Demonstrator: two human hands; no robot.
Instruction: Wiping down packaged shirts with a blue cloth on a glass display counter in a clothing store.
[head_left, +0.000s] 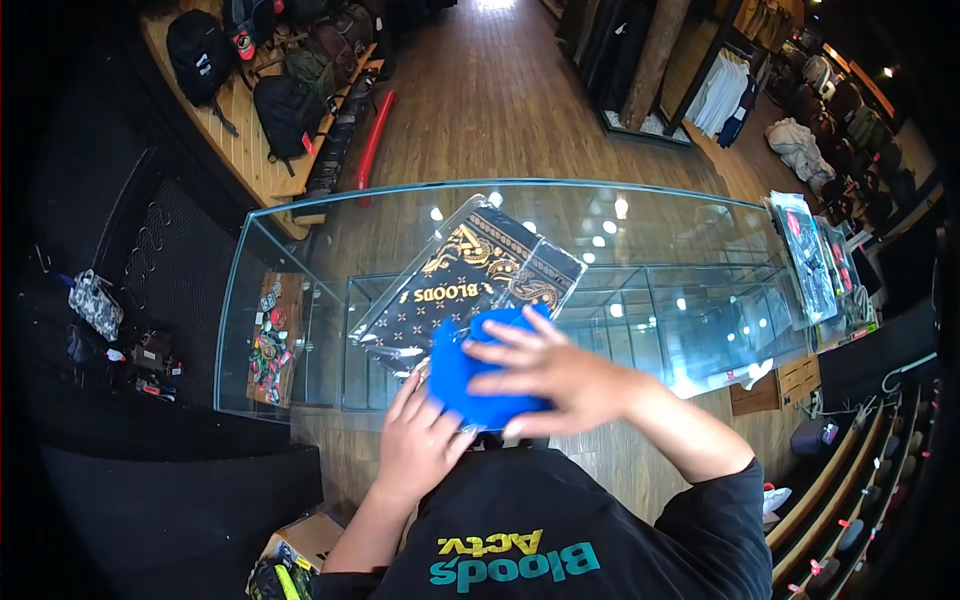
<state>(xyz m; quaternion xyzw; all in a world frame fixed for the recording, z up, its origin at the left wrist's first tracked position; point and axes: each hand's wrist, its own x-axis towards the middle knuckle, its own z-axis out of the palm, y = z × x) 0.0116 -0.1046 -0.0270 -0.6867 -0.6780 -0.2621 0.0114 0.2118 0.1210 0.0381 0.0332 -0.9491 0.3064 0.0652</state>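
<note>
A bright blue cloth (452, 378) lies over the near end of a flat, folded black bandana (455, 290) with gold paisley print, which sits in a clear plastic sleeve. Both rest on the glass counter (690, 235). My right hand (555, 378) is open, fingers spread flat across the blue cloth and slightly blurred. To its left, my left hand (425, 440) has its fingers stretched out at the cloth's near-left edge and the sleeve's near corner. Whether the left fingertips pinch the sleeve's edge is hard to see.
Plastic-wrapped packages (803, 260) are stacked at the counter's right end. Small colourful items on a wooden board (275, 335) show at its left end. Backpacks (290, 112) hang on a wooden rack at far left. An open cardboard box (305, 540) sits at lower left.
</note>
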